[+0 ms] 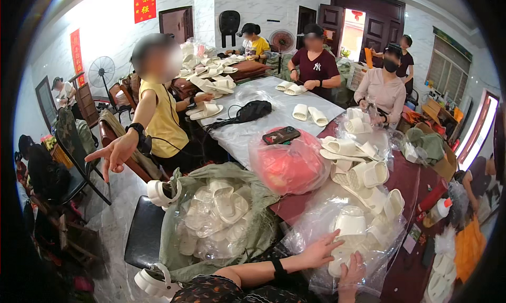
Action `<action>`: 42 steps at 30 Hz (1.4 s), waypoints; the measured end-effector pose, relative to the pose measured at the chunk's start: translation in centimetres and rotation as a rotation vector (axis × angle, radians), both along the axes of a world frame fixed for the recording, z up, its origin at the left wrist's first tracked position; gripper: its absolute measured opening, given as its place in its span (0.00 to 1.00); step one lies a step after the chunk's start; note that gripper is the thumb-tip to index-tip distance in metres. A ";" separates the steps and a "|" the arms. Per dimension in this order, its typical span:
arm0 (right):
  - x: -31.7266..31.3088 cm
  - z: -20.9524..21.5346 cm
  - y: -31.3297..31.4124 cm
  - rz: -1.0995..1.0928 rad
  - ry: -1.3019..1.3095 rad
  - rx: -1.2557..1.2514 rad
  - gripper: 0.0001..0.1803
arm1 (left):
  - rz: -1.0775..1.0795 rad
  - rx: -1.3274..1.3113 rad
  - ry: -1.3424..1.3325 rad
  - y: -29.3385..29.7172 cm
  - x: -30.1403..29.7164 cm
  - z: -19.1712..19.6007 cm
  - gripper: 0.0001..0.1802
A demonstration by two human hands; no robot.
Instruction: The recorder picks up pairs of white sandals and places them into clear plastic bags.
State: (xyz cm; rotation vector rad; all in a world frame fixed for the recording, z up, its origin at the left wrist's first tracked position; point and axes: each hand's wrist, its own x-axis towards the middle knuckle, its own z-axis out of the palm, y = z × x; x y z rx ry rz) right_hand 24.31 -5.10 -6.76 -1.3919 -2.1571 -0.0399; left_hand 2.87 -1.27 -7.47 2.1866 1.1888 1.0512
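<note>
My left hand [318, 250] reaches in from the lower edge, a black band on its wrist. Its fingers are stretched and apart, lying at the edge of a cream slipper [350, 225]. Close beside it, my right hand [352, 272] has its fingers extended against the same slipper's sole end and the clear plastic [311, 218] around it. More cream slippers [367, 174] lie in a loose pile just beyond, partly on plastic film. Where the right thumb rests is hard to make out.
Left of my arm stands a green woven sack [211, 172] of bagged slippers. A red bundle in plastic [292, 168] with a phone [281, 135] on top sits ahead. A white bottle [437, 212] stands to the right. Several people work around the tables; one in yellow [163, 118] stretches out an arm.
</note>
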 end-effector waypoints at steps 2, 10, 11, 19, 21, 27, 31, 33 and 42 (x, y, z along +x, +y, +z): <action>0.2 -0.3 0.1 -0.008 -0.020 0.017 0.27 | -0.037 -0.057 -0.023 0.0 -0.2 0.5 0.41; -0.2 1.2 -1.0 0.008 -0.077 -0.020 0.29 | -0.054 -0.197 -0.053 -1.1 -0.8 1.1 0.40; 0.0 0.8 -1.3 0.006 -0.040 -0.022 0.29 | -0.054 -0.103 -0.068 -1.0 -0.6 0.8 0.40; 0.0 4.7 -5.3 0.242 0.237 -0.255 0.35 | -0.028 -0.096 0.024 0.8 -2.0 0.1 0.40; 2.2 7.0 -6.6 0.463 0.312 -0.661 0.33 | -0.036 -0.081 -0.079 1.1 -2.6 -1.1 0.38; 16.2 17.9 -12.4 -0.159 0.987 -0.338 0.20 | -0.093 -0.103 -0.086 0.8 -0.2 0.0 0.35; 33.6 14.9 -18.5 -1.305 0.661 0.360 0.40 | -0.131 -0.122 -0.099 0.1 0.2 0.9 0.36; 38.7 14.6 -22.0 -1.577 0.661 0.325 0.48 | -0.131 -0.164 -0.117 -0.1 -0.2 1.2 0.37; 45.1 13.4 -32.1 -1.905 0.715 0.271 0.52 | -0.097 -0.157 -0.074 0.1 -1.1 1.2 0.36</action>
